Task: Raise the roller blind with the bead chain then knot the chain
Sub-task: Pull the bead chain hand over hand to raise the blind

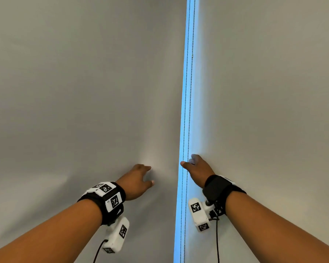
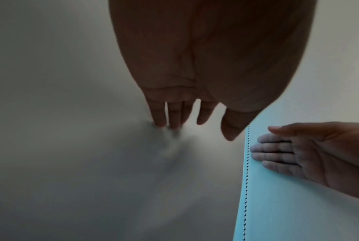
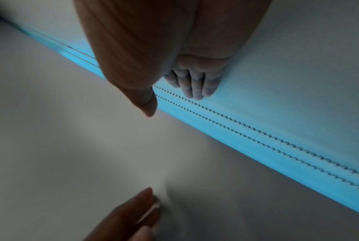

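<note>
The raising is not yet begun. The left hand (image 1: 139, 179) presses straight fingers (image 2: 159, 117) into the roller blind (image 1: 74, 101); the right hand (image 1: 198, 168), fingers straight and holding nothing, reaches the bead chain (image 1: 188, 92). Next it must pinch one strand.

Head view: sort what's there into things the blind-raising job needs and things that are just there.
For the job:
bead chain, two strands hanging in the lit gap
left blind, fingertips pressing it
left hand
right hand, open beside the chain

Just there:
right blind
wrist cameras
</note>
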Available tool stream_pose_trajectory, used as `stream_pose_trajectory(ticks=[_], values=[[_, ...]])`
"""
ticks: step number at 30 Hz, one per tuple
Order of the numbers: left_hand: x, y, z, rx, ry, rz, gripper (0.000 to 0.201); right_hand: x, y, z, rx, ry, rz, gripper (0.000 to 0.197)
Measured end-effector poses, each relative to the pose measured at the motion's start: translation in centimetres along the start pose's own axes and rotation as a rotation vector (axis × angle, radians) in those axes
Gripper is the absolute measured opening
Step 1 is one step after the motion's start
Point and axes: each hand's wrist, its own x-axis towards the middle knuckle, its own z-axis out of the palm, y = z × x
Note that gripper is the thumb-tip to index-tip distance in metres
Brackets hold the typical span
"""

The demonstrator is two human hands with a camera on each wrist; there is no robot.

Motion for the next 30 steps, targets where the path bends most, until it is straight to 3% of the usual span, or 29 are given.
stream_pose_trajectory(ticks=[6,9,11,16,20,25,30], values=[[3.1,-2.0,0.8,-0.123,0.146,-0.07,0.066,1.9,-0.9,1.5,0.23,0.097,0.009,0.052],[4.2,-2.2,0.9,-0.234,0.14,-0.066,0.065,2.6,-1.5,1.8,0.552,0.122,0.016,0.027],[4.8,-2.0,0.8,-0.316,0.128,-0.05,0.062,2.2,-1.6,1.6,0.711,0.145,0.021,0.03],[5.4,-1.0,0.4,-0.595,0.089,0.085,0.044,-0.3,-1.1,1.9,0.691,0.19,-0.017,0.041],[5.4,1.2,1.4,-0.842,0.031,0.277,0.032,-2.9,-0.1,3.5,0.661,0.176,-0.058,0.046],[5.3,6.0,2.2,-1.153,-0.115,0.434,0.037,-5.1,-0.9,4.5,0.656,0.181,-0.091,0.045],[5.3,9.6,0.5,-1.427,-0.117,0.435,0.043,-6.2,-0.9,4.5,0.674,0.165,-0.08,0.045]])
